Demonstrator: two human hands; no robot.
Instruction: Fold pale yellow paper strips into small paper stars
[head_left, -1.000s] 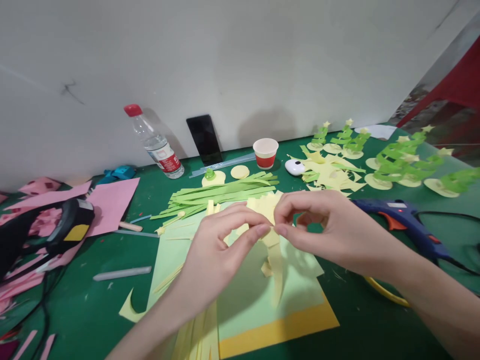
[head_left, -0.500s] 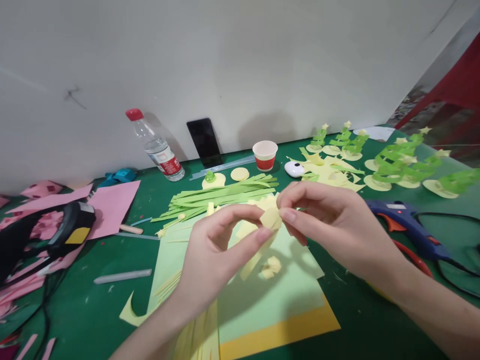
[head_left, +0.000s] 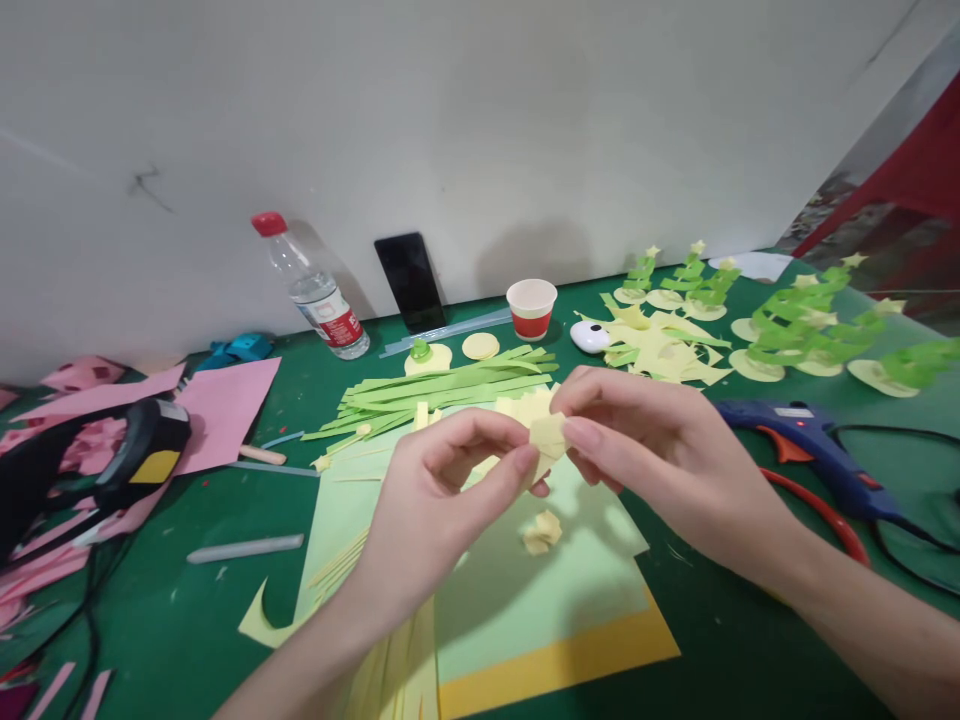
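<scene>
My left hand [head_left: 442, 500] and my right hand [head_left: 645, 450] meet above a light green paper sheet [head_left: 510, 590], both pinching a small folded pale yellow paper strip [head_left: 546, 437] between thumb and fingers. A little crumpled yellow paper piece [head_left: 541, 531] lies on the sheet just below the hands. Behind them rests a pile of green paper strips [head_left: 442, 385] and a stack of pale yellow paper bits [head_left: 525, 405].
A blue glue gun [head_left: 810, 445] lies right, with finished green paper trees [head_left: 810, 320] and yellow offcuts [head_left: 660, 345] behind. A red paper cup [head_left: 531, 305], water bottle [head_left: 311, 285], black phone [head_left: 410, 280], pink paper [head_left: 217, 405] and a black tool [head_left: 127, 450] stand on the green table [head_left: 150, 610].
The hanging yellow strip has been folded up into a compact piece between my fingertips. Both hands rose slightly and closed together.
</scene>
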